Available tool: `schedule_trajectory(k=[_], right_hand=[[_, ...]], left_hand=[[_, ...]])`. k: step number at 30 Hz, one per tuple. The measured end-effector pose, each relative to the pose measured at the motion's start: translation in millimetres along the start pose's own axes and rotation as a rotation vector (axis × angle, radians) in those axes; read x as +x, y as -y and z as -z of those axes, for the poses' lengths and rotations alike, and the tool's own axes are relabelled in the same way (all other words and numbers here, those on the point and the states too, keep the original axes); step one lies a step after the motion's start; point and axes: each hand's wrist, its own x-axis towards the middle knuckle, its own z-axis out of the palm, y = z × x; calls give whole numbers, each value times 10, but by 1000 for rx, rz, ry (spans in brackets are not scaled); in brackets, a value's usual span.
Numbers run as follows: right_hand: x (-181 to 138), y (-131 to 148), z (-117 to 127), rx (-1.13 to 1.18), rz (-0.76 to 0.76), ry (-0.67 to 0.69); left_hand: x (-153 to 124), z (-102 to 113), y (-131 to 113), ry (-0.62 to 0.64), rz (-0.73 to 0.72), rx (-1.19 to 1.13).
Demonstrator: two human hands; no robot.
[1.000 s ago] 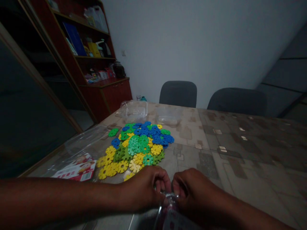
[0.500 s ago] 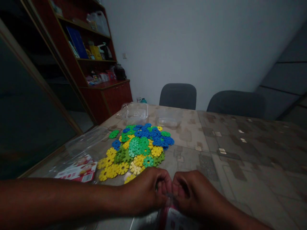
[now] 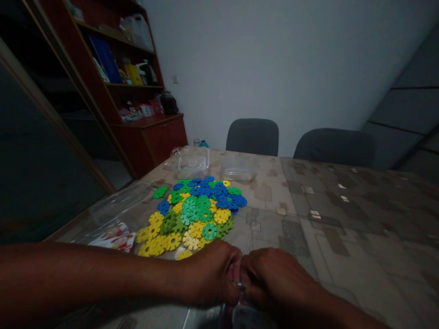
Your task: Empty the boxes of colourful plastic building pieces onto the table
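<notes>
My left hand [image 3: 209,276] and my right hand [image 3: 272,278] meet at the near table edge, both closed in a pinch on the top of a clear plastic bag [image 3: 245,315] with a red and white label. Most of the bag is hidden below my hands. Just beyond my left hand lies a heap of flat flower-shaped plastic discs [image 3: 194,210] in yellow, green, teal and blue.
An opened clear bag with a printed card [image 3: 115,235] lies left of the heap. Two clear plastic containers [image 3: 192,160] [image 3: 238,171] stand behind it on the patterned table [image 3: 343,219]. Two grey chairs [image 3: 252,135] [image 3: 334,146] are at the far side, a wooden shelf unit [image 3: 137,91] at the left.
Both hands have drawn closer together and slightly nearer to me, knuckles now touching over the bag's top. The view has shifted slightly; the disc heap has not moved.
</notes>
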Motion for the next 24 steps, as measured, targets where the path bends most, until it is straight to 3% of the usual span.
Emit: schedule_trajectory(k=[6, 10, 13, 18, 24], right_hand=[[-40, -65, 3, -29, 0, -100], [-86, -194, 1, 3, -45, -154], [-79, -275, -9, 84, 3, -191], [-17, -269, -44, 251, -30, -111], [-6, -254, -54, 485, -68, -63]], left_hand=[[-22, 101, -151, 33, -16, -111], [-31, 134, -134, 154, 61, -426], [0, 80, -11, 117, 54, -649], [73, -29, 143, 103, 42, -770], [115, -68, 113, 89, 6, -804]])
